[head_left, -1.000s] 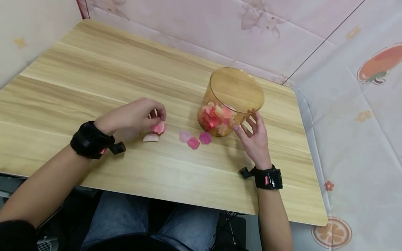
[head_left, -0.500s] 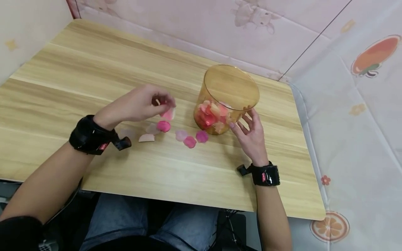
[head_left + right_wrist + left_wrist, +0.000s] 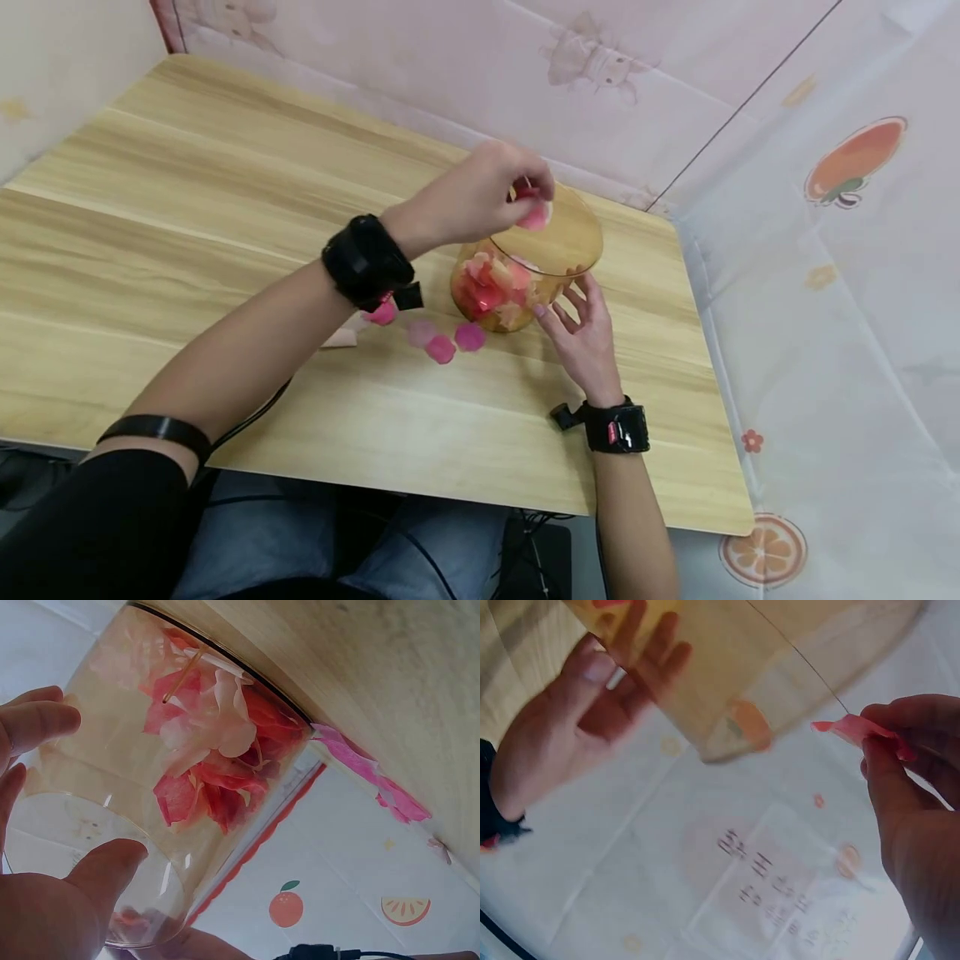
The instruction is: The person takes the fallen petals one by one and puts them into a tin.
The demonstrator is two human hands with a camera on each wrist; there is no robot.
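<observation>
left hand pinching soft pink petal, round clear glass jar

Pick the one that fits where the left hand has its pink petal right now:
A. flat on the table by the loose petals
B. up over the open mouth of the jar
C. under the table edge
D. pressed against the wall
B: the left hand pinches a pink petal above the rim of the jar, while the right hand rests against the jar's side.

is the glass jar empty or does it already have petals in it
Partly filled. Pink and red petals lie heaped in the bottom of the glass jar, the upper part bare. The left hand pinches another petal above its open rim.
</observation>
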